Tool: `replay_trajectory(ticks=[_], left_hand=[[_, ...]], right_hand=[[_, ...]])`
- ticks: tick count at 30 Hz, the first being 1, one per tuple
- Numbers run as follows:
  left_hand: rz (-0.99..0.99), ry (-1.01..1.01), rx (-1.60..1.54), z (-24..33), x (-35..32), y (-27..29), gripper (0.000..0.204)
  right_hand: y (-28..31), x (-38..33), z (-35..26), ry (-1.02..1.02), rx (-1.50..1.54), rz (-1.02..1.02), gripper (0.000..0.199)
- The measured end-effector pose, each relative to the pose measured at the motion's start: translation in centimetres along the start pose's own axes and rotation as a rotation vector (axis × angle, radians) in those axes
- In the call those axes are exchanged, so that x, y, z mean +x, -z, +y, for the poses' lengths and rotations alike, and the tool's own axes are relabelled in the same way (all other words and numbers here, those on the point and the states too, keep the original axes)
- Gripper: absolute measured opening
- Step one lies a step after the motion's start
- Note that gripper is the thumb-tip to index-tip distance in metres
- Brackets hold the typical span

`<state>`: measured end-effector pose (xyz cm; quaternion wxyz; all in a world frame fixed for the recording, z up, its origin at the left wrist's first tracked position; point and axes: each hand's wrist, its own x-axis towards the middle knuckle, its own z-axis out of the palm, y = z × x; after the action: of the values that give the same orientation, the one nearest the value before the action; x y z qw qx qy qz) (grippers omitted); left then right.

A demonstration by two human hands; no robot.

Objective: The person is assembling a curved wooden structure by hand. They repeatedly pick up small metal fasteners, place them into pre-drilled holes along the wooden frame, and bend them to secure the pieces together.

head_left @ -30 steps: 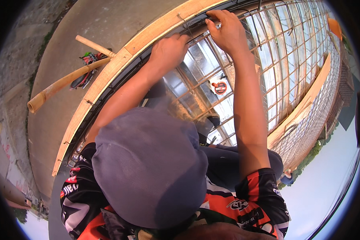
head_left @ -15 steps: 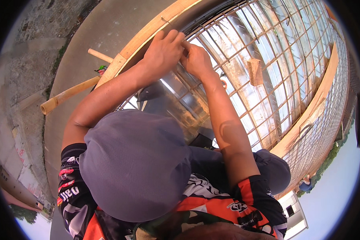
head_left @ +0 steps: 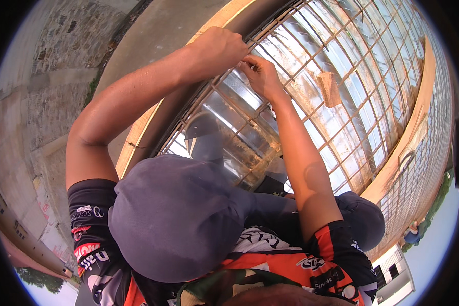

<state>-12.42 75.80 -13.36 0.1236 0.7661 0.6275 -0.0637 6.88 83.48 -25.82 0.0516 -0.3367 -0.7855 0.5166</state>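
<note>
My left hand point(head_left: 220, 49) is closed in a fist, knuckles up, above the outer bars of a steel rebar mesh point(head_left: 303, 69). Whatever it grips is hidden beneath the fingers. Close against it, my right hand point(head_left: 262, 76) has its thumb and fingers pinched together at the mesh edge. Anything between those fingertips is too small to make out. Running along the left side of the mesh is a wooden edge board point(head_left: 145, 122). Below both hands, shiny sheet panels point(head_left: 239, 89) show through the bars.
A small wooden block point(head_left: 329, 89) rests on the mesh, right of my hands. Farther right lies a long plank point(head_left: 418, 122). My grey-clad knees point(head_left: 173, 219) are bent below my arms. A concrete strip point(head_left: 132, 46) lies beyond the board, with another person point(head_left: 413, 233) far right.
My left hand has turned over, wrist and forearm raised and elbow swung outward. The right hand stays pinched beside it. The view has shifted, and the bamboo pole on the left is out of sight.
</note>
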Motion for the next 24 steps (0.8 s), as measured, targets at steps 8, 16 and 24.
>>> replay_trajectory(ticks=[8, 16, 24], left_hand=[[-0.033, 0.108, -0.178, -7.9, 0.9, -1.5, 0.018], [-0.001, 0.073, -0.47, -11.6, -1.2, -2.5, 0.015], [0.145, 0.163, -0.724, -12.6, -3.0, -5.3, 0.016]], right_hand=[[-2.7, 0.6, -2.4, 0.307, -0.037, 0.26, 0.036], [-5.7, 2.5, -3.1, 0.453, -0.027, 0.37, 0.038], [-5.8, 3.2, -3.0, 0.598, -0.239, 0.414, 0.04]])
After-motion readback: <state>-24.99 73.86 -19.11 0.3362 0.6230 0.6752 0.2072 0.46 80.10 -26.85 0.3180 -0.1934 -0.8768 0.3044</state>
